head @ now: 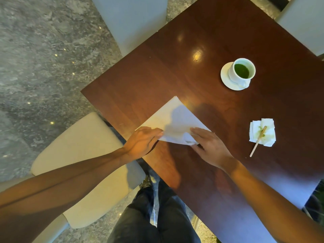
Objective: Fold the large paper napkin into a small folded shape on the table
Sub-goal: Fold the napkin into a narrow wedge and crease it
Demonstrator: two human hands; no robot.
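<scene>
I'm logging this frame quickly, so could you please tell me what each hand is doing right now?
Left hand: open, fingers flat on the napkin.
Right hand: open, fingers pressing the napkin's near corner.

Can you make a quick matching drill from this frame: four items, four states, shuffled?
Items:
1. napkin
2. cup
3. stick
4. saucer

States:
A. holds green liquid
B. lies across a stained tissue
C. under both hands, left hand and right hand
D. sits under the cup

Pairs: 1-C, 2-A, 3-B, 4-D
</scene>
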